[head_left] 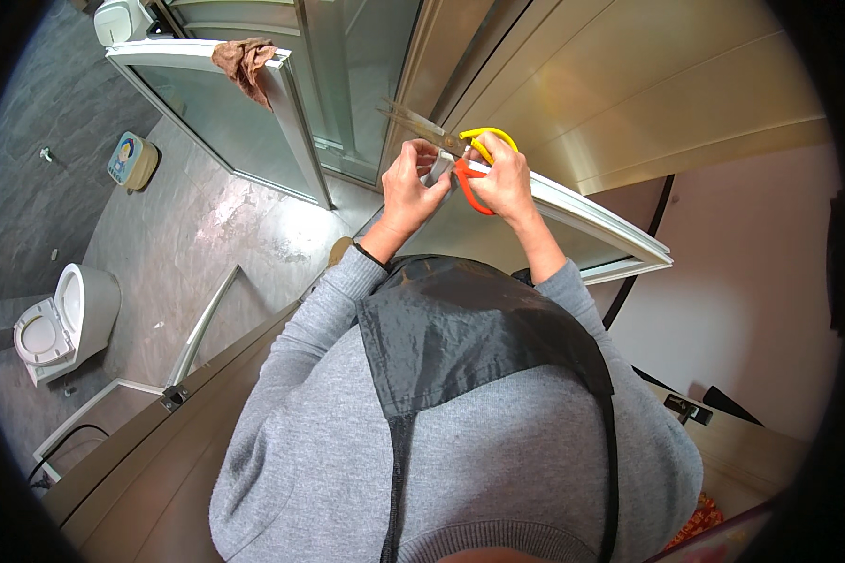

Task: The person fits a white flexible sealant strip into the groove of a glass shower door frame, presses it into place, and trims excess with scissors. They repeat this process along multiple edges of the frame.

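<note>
My right hand (505,178) is closed on a pair of scissors (480,134) with one yellow and one red-orange handle. Their metal blades stand slightly apart and point up and left, past the fingers of my left hand. My left hand (409,190) pinches a small grey-white piece (437,169) close beside the scissors' pivot. What kind of piece it is, I cannot make out. Both hands are together in front of my chest, above the white frame (603,225) of a glass panel.
Ahead stands a tan panelled door (620,84). At left, another white-framed glass panel (225,122) has a brown cloth (245,66) over its top corner. A toilet (83,305) and a small tub (139,161) stand on the grey bathroom floor (207,225).
</note>
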`<state>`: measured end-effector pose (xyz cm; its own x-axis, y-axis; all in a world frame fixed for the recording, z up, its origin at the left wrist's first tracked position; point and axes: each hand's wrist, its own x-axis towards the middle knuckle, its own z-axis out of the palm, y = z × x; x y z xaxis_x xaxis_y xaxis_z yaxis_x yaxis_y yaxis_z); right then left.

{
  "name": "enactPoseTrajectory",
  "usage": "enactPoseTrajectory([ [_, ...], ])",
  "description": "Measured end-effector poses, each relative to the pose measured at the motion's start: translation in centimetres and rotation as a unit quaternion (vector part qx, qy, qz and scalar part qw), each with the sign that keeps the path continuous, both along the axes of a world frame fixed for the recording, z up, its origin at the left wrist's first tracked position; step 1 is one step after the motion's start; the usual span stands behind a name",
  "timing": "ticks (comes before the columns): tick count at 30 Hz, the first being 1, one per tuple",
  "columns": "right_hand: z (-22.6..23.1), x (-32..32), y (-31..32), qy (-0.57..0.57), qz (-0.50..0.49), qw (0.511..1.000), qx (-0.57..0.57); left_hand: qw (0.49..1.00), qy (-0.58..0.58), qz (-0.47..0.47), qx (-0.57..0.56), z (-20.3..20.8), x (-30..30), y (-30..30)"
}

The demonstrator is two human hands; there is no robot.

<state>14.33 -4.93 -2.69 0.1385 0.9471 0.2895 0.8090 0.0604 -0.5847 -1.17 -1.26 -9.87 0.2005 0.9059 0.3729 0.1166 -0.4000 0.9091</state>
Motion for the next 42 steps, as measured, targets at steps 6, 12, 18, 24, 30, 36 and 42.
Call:
enactPoseTrajectory([
  [6,-0.4,-0.7,-0.3,-0.033,-0.032,0.999,0.004,1.0,-0.007,0.014,-0.012,0.0,0.3,0.0],
  [12,0.0,0.0,-0.3,-0.039,0.013,0.999,0.029,1.0,-0.007,-0.019,-0.021,0.1,-0.4,0.1],
  [18,0.2,0.4,-0.2,-0.016,0.012,1.0,-0.008,0.997,-0.016,-0.06,-0.052,0.1,-1.0,0.5],
  [24,-0.8,-0.1,-0.2,-0.054,-0.008,0.998,0.013,0.998,-0.021,-0.045,-0.037,-0.2,-0.7,0.3],
  [30,-0.9,-0.5,-0.2,-0.125,0.028,0.987,0.093,0.998,0.034,-0.027,-0.052,-0.4,-0.7,0.2],
  [36,0.6,2.0,0.9,0.098,0.052,0.992,-0.059,0.992,-0.033,-0.077,-0.097,0.4,-0.9,0.3],
  [42,0.8,1.5,1.2,0.08,0.029,0.993,-0.087,0.994,-0.028,-0.022,-0.101,0.8,-0.1,-0.1],
])
